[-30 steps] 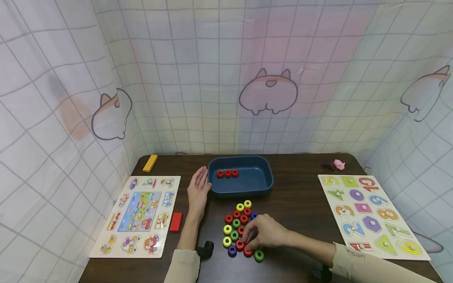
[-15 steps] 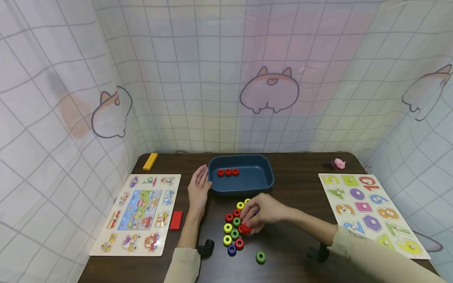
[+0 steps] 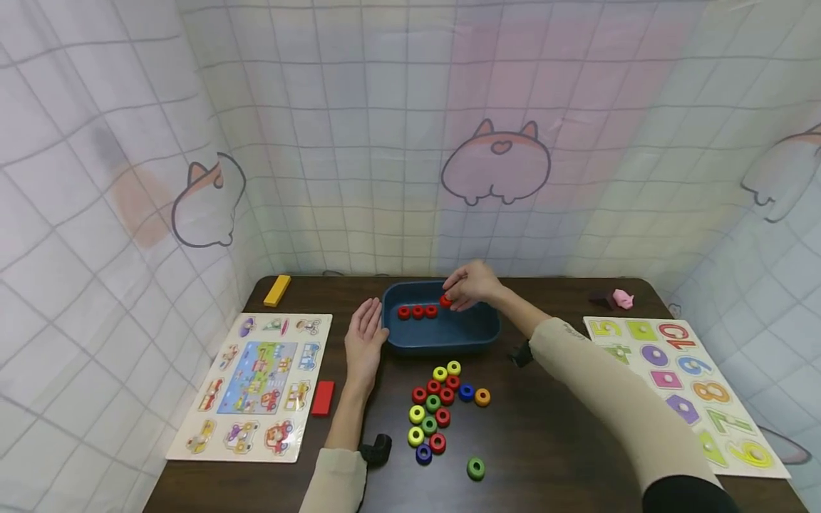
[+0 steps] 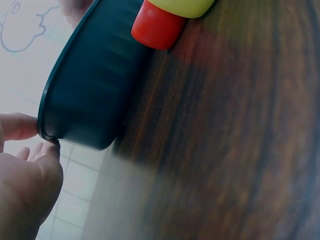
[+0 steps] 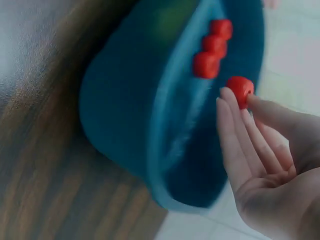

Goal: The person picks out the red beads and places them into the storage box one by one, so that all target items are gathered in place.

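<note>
In the head view a dark blue tray (image 3: 442, 349) stands at the back of the table. Three red rings (image 3: 417, 312) sit in a row inside it, at its left. My right hand (image 3: 473, 285) is over the tray and pinches another red ring (image 5: 240, 91) between thumb and fingertips, just to the right of that row. My left hand (image 3: 364, 345) rests against the tray's left side, fingers extended, the thumb touching the rim. In front of the tray lies a loose cluster of yellow, red, green and blue rings (image 3: 432, 402).
An orange ring (image 3: 482, 397) and a green ring (image 3: 475, 469) lie right of the cluster. A picture puzzle board (image 3: 250, 388) and red block (image 3: 323, 398) are at left, a yellow block (image 3: 277, 291) behind. A number board (image 3: 683, 392) and pink pig (image 3: 622, 298) are at right.
My right hand has picked a red ring from the front of the cluster and carried it up and back over the tray. My left hand stays at the tray's side.
</note>
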Demonstrator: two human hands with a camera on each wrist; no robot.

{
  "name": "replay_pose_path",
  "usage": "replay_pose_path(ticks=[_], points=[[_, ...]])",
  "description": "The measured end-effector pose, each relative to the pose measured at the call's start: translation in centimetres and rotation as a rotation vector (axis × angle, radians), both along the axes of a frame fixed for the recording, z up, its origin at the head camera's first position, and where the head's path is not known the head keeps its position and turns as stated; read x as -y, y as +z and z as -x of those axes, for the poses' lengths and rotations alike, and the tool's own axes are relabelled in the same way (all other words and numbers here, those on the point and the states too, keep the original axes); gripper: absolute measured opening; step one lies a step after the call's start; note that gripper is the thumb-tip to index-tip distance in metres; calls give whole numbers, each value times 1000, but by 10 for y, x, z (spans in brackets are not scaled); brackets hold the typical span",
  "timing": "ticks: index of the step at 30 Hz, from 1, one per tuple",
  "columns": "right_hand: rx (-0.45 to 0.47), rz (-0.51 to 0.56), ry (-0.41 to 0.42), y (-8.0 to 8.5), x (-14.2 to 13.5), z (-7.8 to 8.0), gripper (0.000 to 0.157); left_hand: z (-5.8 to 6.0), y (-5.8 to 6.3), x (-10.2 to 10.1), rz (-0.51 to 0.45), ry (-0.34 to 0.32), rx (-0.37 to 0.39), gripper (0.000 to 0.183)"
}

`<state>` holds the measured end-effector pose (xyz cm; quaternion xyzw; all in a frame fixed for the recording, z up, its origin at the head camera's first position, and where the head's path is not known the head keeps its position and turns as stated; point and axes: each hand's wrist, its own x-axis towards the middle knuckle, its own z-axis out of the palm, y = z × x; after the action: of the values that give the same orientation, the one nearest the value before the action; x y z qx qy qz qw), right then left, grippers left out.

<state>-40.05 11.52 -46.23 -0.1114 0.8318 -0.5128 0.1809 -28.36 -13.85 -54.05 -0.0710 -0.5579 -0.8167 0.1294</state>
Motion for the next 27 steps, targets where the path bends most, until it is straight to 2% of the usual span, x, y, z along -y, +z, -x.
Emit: replay_pose_path(ticks=[4, 8, 11, 15, 18, 22, 25, 27], points=[[-46, -76, -28, -27, 3, 10, 23, -2, 0, -3, 7, 4, -9, 64], [-55, -104, -26, -39, 6, 11, 22, -2, 1, -2, 8, 13, 1, 64], [-63, -96, -19, -33, 6, 8, 24, -3, 3, 0, 7, 11, 14, 63], [-110, -75, 30, -8, 0, -5, 23, -1, 4, 0, 11, 17, 15, 63], [-160, -56, 98, 12, -3, -25, 18, 0, 2, -1, 16, 26, 21, 63], [-194, -32, 209, 29, -6, -67, 14, -1, 3, -2, 12, 20, 39, 63], [-164, -23, 296, 27, -4, -101, 14, -3, 6, -3, 5, 9, 36, 64], [-155, -38, 357, 17, -3, -121, 13, -3, 6, -3, 4, 6, 31, 64]])
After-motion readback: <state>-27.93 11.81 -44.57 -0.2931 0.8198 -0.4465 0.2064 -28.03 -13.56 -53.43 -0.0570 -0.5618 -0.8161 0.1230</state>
